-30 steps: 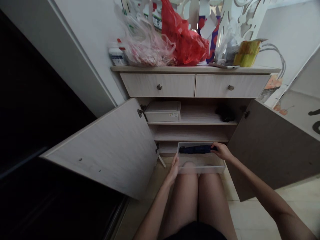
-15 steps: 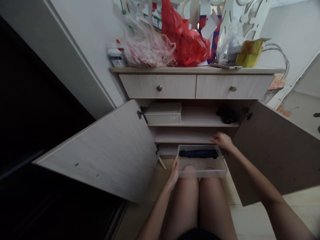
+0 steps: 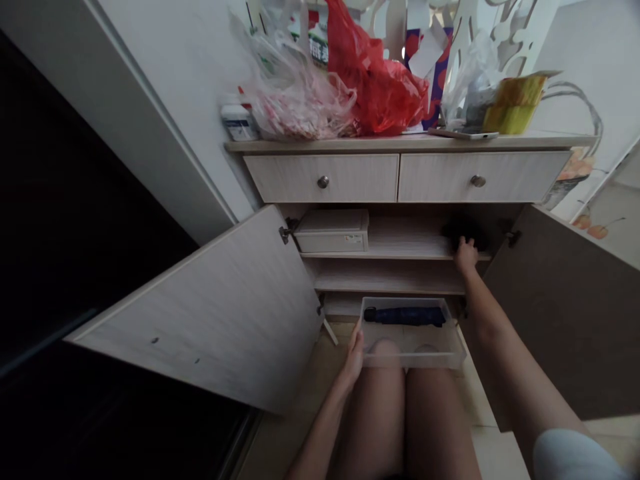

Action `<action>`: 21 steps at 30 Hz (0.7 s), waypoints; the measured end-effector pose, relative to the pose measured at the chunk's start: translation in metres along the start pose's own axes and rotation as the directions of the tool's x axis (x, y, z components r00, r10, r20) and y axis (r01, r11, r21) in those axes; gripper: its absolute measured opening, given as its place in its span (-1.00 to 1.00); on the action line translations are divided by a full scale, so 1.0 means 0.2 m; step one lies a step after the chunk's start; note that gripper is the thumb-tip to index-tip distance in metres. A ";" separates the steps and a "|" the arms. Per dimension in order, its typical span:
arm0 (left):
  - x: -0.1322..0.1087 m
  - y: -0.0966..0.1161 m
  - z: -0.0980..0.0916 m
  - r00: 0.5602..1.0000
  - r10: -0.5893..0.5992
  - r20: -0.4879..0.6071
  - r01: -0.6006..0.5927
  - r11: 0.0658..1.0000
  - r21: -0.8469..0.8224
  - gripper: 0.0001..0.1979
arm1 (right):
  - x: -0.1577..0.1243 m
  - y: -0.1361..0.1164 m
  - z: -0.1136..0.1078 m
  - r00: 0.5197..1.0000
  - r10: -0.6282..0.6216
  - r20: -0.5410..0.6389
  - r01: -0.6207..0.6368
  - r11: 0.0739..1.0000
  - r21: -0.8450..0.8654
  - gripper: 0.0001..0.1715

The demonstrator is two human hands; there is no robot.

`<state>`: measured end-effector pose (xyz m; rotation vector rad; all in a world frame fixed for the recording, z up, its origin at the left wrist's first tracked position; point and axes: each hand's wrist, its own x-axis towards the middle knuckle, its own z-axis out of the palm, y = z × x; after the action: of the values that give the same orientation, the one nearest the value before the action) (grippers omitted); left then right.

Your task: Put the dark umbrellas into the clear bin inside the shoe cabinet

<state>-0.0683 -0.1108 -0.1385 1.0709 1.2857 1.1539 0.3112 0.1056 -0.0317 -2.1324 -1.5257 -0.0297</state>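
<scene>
A clear plastic bin (image 3: 453, 357) rests on my knees in front of an open wooden cabinet (image 3: 390, 257). A folded dark blue umbrella (image 3: 406, 315) lies along the bin's far side. My left hand (image 3: 355, 352) is closed on the bin's left edge. My right hand (image 3: 466, 254) reaches onto the upper shelf and touches a black object (image 3: 464, 232) at its right end; whether the fingers are closed round it I cannot tell.
Both cabinet doors (image 3: 220, 313) stand wide open to left and right. A white box (image 3: 332, 231) sits on the upper shelf's left. Two shut drawers (image 3: 325, 177) are above. Red and clear plastic bags (image 3: 380, 87), a bottle and a phone crowd the top.
My right hand let go of the umbrella in the bin and rose to the upper shelf, reaching the black object. The left hand stayed on the bin.
</scene>
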 end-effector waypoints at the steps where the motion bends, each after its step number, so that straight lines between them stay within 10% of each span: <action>1: 0.00 0.00 0.00 1.000 0.004 -0.003 -0.004 1.000 0.004 -0.03 | 0.00 0.00 0.01 1.000 0.009 -0.014 -0.008 0.999 0.043 -0.47; 5: 0.02 -0.02 0.00 1.000 0.010 -0.018 -0.010 1.000 -0.008 -0.01 | 0.00 0.02 -0.01 0.978 0.181 -0.101 -0.139 0.935 0.327 -0.58; 10: 0.01 -0.02 0.02 0.999 0.024 -0.030 -0.025 0.999 -0.025 -0.07 | -0.08 0.07 -0.05 0.896 0.444 0.004 -0.269 0.535 0.801 -0.70; 15: 0.00 0.00 0.02 1.000 0.012 -0.006 -0.012 1.000 -0.015 -0.08 | -0.35 0.17 -0.12 0.965 0.138 0.222 -0.247 0.206 0.947 -0.62; 21: 0.00 0.02 0.03 0.998 0.061 -0.011 -0.061 0.998 -0.010 -0.08 | -0.72 0.25 -0.27 0.914 -0.131 0.384 -0.338 0.280 0.899 -0.54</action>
<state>-0.0619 -0.1104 -0.1344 1.1036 1.2620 1.2124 0.3179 -0.0546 -0.0483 -1.1702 -1.0398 1.1755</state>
